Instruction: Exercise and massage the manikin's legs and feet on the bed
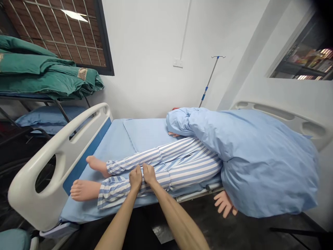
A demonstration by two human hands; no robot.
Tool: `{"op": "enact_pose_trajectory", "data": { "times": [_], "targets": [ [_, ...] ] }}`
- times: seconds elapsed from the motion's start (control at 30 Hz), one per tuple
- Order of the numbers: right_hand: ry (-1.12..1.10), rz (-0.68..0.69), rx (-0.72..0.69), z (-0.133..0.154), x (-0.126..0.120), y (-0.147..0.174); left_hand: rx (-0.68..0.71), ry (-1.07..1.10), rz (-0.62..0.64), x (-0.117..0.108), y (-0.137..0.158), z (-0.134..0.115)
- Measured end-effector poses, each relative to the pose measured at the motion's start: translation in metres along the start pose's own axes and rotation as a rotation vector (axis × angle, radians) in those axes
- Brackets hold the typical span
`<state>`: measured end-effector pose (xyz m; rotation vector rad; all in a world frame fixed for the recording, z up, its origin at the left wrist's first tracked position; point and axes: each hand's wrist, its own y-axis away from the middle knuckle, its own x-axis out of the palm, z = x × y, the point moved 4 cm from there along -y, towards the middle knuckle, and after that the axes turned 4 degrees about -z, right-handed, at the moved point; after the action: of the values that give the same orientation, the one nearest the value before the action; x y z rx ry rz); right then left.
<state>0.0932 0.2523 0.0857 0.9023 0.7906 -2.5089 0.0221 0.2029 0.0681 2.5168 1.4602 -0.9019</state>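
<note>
A figure like a care manikin lies on the bed, dressed in blue-and-white striped pajama trousers (194,172). My left hand (135,178) is closed at the nearer lower leg, its fingers curled at the striped cloth. Right beside it, my right hand (149,174) is also a closed fist on the trousers. The fingertips of both are partly hidden. Two bare feet (85,190) stick out of the trouser legs at the left. A bunched light-blue quilt (260,156) covers the upper body, and a manikin hand (225,204) hangs below its near edge.
A white footboard (39,173) rises at the left and a headboard (283,118) at the right. Light-blue sheet (148,130) shows beyond the legs. An IV pole (208,85) stands at the far side. Green folded bedding (44,74) lies on another bed at the left.
</note>
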Motion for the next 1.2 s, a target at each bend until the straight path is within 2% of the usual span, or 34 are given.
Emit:
{"op": "enact_pose_trajectory", "data": {
  "times": [0.07, 0.17, 0.27, 0.4, 0.5, 0.63, 0.8, 0.9, 0.97, 1.1, 1.2],
  "targets": [
    [0.039, -0.026, 0.033, -0.005, 0.001, 0.005, 0.005, 0.052, 0.022, 0.001, 0.001, -0.001],
    [0.044, -0.033, 0.066, -0.01, 0.003, 0.006, -0.079, 0.198, 0.038, 0.004, 0.001, -0.009],
    [-0.044, -0.044, 0.099, -0.013, 0.003, 0.002, -0.148, 0.305, 0.012, 0.007, -0.001, -0.025],
    [-0.133, -0.078, 0.135, -0.017, 0.0, -0.001, -0.135, 0.331, -0.022, 0.01, 0.0, -0.035],
    [-0.116, -0.102, 0.127, -0.017, 0.0, 0.0, -0.093, 0.308, -0.018, 0.011, 0.003, -0.025],
    [-0.132, -0.091, 0.131, -0.015, -0.001, 0.0, 0.008, 0.159, 0.034, 0.014, 0.005, -0.012],
    [-0.102, -0.059, 0.105, -0.012, -0.009, -0.003, 0.031, 0.08, 0.064, 0.014, 0.006, -0.015],
    [-0.063, -0.078, 0.069, -0.01, -0.014, 0.0, 0.069, 0.068, 0.069, 0.015, 0.007, -0.015],
    [-0.028, -0.109, 0.098, -0.011, -0.014, 0.003, 0.073, 0.082, 0.065, 0.015, 0.007, -0.014],
    [0.021, -0.133, 0.184, -0.015, -0.011, 0.007, -0.047, 0.233, 0.08, 0.015, 0.003, -0.018],
    [-0.027, -0.106, 0.186, -0.017, -0.01, 0.003, -0.177, 0.404, 0.067, 0.016, 0.001, -0.034]
  ]
}}
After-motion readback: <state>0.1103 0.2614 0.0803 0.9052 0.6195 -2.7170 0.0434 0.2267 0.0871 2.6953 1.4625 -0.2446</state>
